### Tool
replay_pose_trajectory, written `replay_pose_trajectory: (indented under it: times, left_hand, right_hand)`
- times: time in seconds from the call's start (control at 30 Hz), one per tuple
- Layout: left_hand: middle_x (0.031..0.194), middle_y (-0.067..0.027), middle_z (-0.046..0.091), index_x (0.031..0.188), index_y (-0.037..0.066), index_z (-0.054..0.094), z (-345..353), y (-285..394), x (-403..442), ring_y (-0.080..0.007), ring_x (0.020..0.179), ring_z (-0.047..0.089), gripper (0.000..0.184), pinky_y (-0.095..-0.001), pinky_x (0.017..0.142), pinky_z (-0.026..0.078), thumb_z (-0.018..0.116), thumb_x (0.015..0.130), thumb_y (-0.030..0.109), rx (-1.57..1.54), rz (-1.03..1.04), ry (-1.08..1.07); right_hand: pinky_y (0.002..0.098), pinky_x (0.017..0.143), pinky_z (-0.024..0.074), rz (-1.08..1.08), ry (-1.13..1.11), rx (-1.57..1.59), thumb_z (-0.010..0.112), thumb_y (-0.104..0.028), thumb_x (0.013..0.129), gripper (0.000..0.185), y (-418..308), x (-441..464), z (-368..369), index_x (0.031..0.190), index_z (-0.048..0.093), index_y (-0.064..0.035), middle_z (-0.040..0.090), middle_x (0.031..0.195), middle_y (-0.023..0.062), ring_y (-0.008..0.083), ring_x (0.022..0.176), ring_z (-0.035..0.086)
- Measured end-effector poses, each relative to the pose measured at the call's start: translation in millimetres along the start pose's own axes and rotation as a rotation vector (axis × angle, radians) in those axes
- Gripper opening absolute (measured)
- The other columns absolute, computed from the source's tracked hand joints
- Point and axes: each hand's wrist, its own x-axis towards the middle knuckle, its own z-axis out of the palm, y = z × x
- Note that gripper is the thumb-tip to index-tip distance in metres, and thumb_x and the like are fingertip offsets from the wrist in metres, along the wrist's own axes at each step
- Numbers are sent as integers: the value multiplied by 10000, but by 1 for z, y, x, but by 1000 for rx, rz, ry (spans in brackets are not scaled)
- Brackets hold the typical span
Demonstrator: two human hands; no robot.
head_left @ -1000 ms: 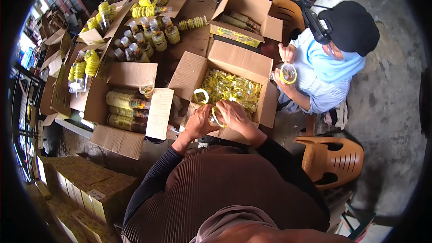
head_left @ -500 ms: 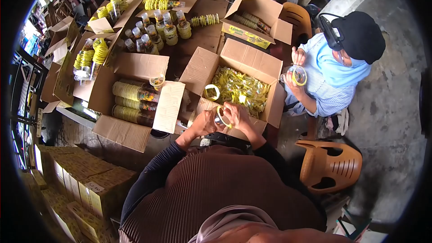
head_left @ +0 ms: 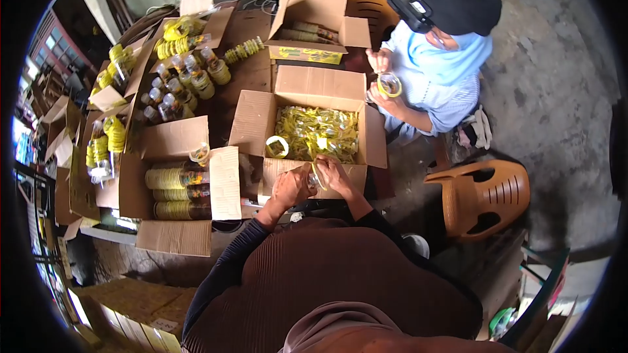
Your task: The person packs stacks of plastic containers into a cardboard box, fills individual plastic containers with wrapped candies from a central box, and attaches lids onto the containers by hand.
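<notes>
In front of my body, a clear plastic cup with a yellow rim (head_left: 318,178) is held between both hands. My left hand (head_left: 292,187) is closed around the cup's side, and the fingers of my right hand (head_left: 335,176) grip its rim. Both hands are over the near flap of an open cardboard box (head_left: 319,82). Inside that box lies a heap of small yellow-and-clear packets (head_left: 317,132). A ring-shaped pale yellow item (head_left: 277,147) rests at the box's left corner. My fingers partly hide the cup.
Left, another open box (head_left: 224,183) holds stacked cups (head_left: 173,194); a single cup (head_left: 199,153) stands at its edge. More cup stacks (head_left: 183,88) stand behind. At right, a co-worker (head_left: 432,85) holds a cup (head_left: 389,85). An orange chair (head_left: 481,199) stands nearby.
My view has turned, so the boxes and the co-worker appear further left. The cup is still between my hands, its rim now seen more edge-on.
</notes>
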Motion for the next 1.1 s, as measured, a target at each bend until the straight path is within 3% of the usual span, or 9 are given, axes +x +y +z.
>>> replay_pose_trajectory:
  times: [0.07,0.17,0.3,0.47,0.53,0.8,0.93,1.03,1.1]
  left_hand:
    - [830,-175,647,950,60,507,7,4,6,-372,752,640,365,-452,665,521,688,679,226,-9,40,-16]
    - [833,-168,646,970,65,516,19,7,14,-364,758,641,377,-445,670,525,689,675,226,37,84,-37]
    - [830,-164,647,983,68,523,31,13,28,-357,763,644,388,-442,673,528,689,671,228,118,143,-33]
    - [790,-163,643,987,59,518,19,19,37,-350,765,649,425,-436,670,515,714,698,301,-79,68,-88]
    - [738,-154,634,979,45,508,25,0,42,-343,732,642,484,-412,646,499,757,692,345,-160,137,-71]
    - [740,-119,630,1204,21,471,1,4,58,-184,588,636,630,-321,542,469,797,726,272,-505,207,-270]
    - [849,-132,636,1197,15,487,-5,-1,66,-187,731,648,695,-338,643,491,818,694,362,-204,276,-226]
    - [851,-85,646,1182,29,538,-5,-13,72,-162,827,607,717,-316,738,477,838,652,407,-481,79,-535]
    - [841,-81,643,1134,27,563,-1,-13,73,-162,815,606,667,-310,732,474,842,650,393,-580,145,-498]
  right_hand:
    - [358,691,471,10,44,-61,512,-17,770,109,-1,-6,-6,878,532,-12,557,869,132,329,813,572]
    - [322,589,386,343,247,486,496,-69,882,118,-25,-7,-27,828,494,36,463,694,109,143,632,421]
    - [328,584,392,622,153,360,499,-150,908,194,-4,-16,-33,851,525,34,414,619,100,129,627,410]
    - [319,598,413,642,81,389,515,-142,913,192,-5,-7,-71,833,495,30,478,649,121,151,629,467]
    - [352,609,440,444,91,333,565,-97,867,111,-5,-2,-84,898,503,-11,570,730,126,255,639,560]
    - [388,668,482,242,-95,92,638,-174,848,244,-18,27,-111,987,529,-6,602,859,154,334,793,612]
    - [411,672,480,197,-222,57,603,-159,866,177,-15,39,-122,956,556,-14,594,879,145,333,820,607]
    - [406,666,491,19,-331,76,584,-143,869,131,-18,50,-127,931,568,-28,578,835,131,317,795,609]
    - [395,664,496,-35,-362,66,578,-138,870,114,-24,56,-127,923,570,-37,570,822,120,308,785,608]
